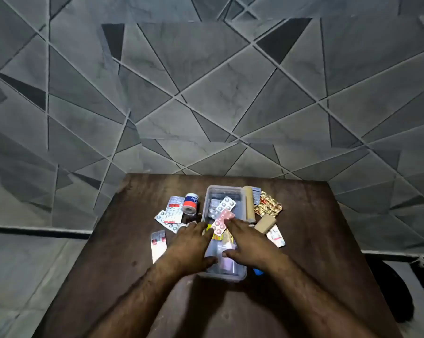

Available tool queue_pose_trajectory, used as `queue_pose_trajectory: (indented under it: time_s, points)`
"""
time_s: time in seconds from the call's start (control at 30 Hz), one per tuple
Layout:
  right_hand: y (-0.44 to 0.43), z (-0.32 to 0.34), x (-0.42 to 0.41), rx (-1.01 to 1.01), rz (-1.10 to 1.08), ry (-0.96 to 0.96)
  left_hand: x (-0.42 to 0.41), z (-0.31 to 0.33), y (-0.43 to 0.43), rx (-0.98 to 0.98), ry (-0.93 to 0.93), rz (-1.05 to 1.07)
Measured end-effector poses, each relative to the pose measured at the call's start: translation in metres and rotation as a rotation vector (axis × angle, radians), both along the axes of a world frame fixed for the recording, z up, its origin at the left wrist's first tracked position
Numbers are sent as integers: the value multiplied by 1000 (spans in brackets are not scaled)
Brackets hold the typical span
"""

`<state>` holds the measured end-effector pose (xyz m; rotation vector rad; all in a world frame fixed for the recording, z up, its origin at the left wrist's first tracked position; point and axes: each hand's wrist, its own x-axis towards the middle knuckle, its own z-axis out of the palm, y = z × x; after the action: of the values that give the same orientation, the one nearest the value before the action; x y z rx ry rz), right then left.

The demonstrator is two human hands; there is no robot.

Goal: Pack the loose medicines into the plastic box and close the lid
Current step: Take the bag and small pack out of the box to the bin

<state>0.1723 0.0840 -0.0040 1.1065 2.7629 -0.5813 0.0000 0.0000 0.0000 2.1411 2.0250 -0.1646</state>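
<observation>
A clear plastic box (224, 276) stands open in the middle of the brown table (123, 252), with blister strips and small packets inside. A pink blister strip (221, 222) lies slanted on top of the contents. My left hand (194, 245) lies flat over the box's left rim, fingers spread. My right hand (250, 243) is over the box's right side; its fingertips touch the pink strip and its thumb is well away from it. A white blister strip (226, 204) lies deeper in the box. No lid is visible.
Left of the box are an adhesive tape roll (191, 203), silver blister strips (173, 209) and a long strip (158, 245). To the right lie a tan roll (248, 203), gold blister strips (268, 203), a tan block (264, 223), a white sachet (276, 237) and something blue (258, 272).
</observation>
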Motion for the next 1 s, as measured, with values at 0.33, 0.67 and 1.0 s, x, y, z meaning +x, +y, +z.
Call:
queue_pose_trajectory:
  time_s: [0.33,0.67,1.0]
  points:
    - [21,-54,-39,-39,45,-201,17,-39,19,-160,198,-125]
    - [39,-97,-60,-56,-7,-282,20,-58,37,-270,199,-157]
    - [54,-108,-73,35,-61,-274,20,-88,46,-209,130,-104]
